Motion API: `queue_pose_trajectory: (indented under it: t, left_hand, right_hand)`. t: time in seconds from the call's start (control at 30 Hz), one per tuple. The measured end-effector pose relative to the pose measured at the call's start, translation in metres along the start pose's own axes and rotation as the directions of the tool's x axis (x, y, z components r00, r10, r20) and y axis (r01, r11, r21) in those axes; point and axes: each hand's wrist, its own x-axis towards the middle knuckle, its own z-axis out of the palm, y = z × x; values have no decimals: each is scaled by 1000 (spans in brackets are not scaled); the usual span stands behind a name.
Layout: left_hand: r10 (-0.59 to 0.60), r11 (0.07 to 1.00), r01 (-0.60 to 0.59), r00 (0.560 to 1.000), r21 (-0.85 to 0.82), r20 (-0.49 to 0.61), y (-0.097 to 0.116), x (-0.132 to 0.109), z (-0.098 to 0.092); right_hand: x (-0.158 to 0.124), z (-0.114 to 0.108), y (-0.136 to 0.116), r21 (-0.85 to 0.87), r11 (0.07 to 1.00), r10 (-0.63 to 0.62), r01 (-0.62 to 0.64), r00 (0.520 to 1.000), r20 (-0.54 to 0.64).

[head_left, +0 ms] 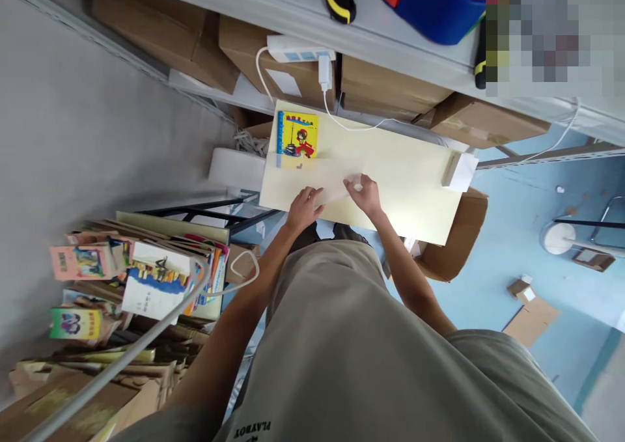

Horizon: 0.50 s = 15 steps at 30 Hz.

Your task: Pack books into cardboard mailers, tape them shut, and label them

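Yellow book (299, 133), lower edge faint under translucent sheet (334, 174)

Blue container (434, 11), top beyond frame

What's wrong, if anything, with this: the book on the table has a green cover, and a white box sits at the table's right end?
The cover colour is wrong: the head view shows the book with a yellow cover, not green. The rest stands: it lies on the table, with the white box at the right end.
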Motion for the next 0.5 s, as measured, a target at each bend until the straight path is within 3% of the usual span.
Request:
queue_pose_trajectory:
  t: [0.13,0.23,0.37,0.5]
  left_hand:
    - [-40,982,12,989,-190,-145,-31,-4,-12]
    - [-139,936,40,955,-351,-262,-59,-1,-25]
    - [-289,849,63,887,-525,-361,-94,12,-52]
    - [-295,772,-35,865,-635,-405,-121,26,-89]
  right_hand:
    - [-3,-3,-31,-210,972,-107,106,994,7]
    - [-4,4,-74,-264,956,-126,126,992,15]
    - [-12,18,-152,-123,982,-140,144,989,42]
    - [-28,28,-230,20,982,-186,186,982,17]
